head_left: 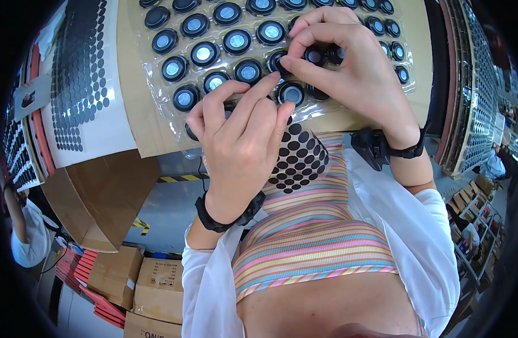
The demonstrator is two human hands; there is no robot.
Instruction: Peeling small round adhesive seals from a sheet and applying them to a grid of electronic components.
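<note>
Cardboard-topped bench (138, 121) spans the far side, its near edge just ahead of the person. On it, a clear plastic blister tray (157, 87) holding rows of round black parts with pale shiny centres (204, 53). Far left on the bench: a white backing sheet covered in black round stickers (78, 73). Stacked cardboard boxes (157, 281) on the floor, near left.

Under the hands, a smaller sheet of black dot stickers (298, 160) hangs over the bench's near edge, against the striped top.

Left hand (242, 141): palm turned down, over the near edge of the tray. Forefinger stretched right, its tip reaching toward one round part (291, 93) in the nearest row. Remaining fingers curled loosely; cannot tell whether anything is pinched between them.

Right hand (349, 67): over the tray's right half, thumb and fingertips drawn together on a round black part (315, 54) seated in its pocket.

Both wrists carry black bands.
</note>
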